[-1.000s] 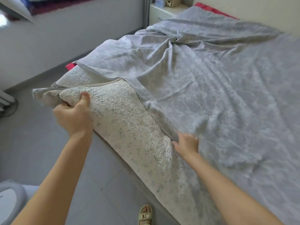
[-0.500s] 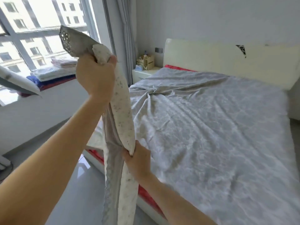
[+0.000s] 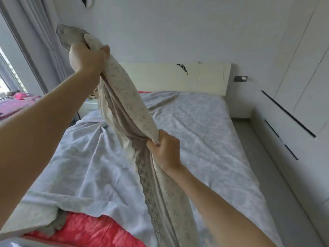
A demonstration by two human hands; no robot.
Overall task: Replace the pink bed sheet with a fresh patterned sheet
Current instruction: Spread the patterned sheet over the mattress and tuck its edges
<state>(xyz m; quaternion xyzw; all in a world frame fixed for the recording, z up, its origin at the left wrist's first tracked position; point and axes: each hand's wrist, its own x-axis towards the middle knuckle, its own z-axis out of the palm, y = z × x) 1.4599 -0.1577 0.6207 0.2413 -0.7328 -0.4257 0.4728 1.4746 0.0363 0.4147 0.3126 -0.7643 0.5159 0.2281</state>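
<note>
Head view. Bedroom, seen from the foot of the bed (image 3: 236,175).

1. Left hand (image 3: 85,57): raised high at upper left, arm outstretched. Its fingers (image 3: 106,50) are curled tight round the top of a bunched cream speckled cloth (image 3: 124,104), and a short tuft of the cloth sticks up above the fist.
2. Right hand (image 3: 165,150): lower, near the middle of the frame. Its fingers (image 3: 152,145) are closed in a fist round the same cloth further down its length.
3. Cream speckled cloth: gathered into a thick rope and stretched on a slant between the two hands, in the air above the bed. Below the right hand it hangs down and leaves the frame at the bottom. A grey band with an openwork lace edge runs along it.
4. Grey patterned sheet (image 3: 204,139): spread over most of the mattress, creased, with folds fanning out from a gathered point at the left side.
5. Pink sheet (image 3: 92,230): uncovered at the near left corner, lying under the grey sheet's edge. A thin strip of it also shows just below the headboard (image 3: 160,77).
6. Headboard: cream, against the far wall, with a dark torn patch near its top.
7. Curtain (image 3: 44,41): grey, hanging at the left.
8. Wardrobe (image 3: 302,86): white, with dark bar handles, along the right side.
9. Floor (image 3: 258,157): a grey strip between bed and wardrobe.
</note>
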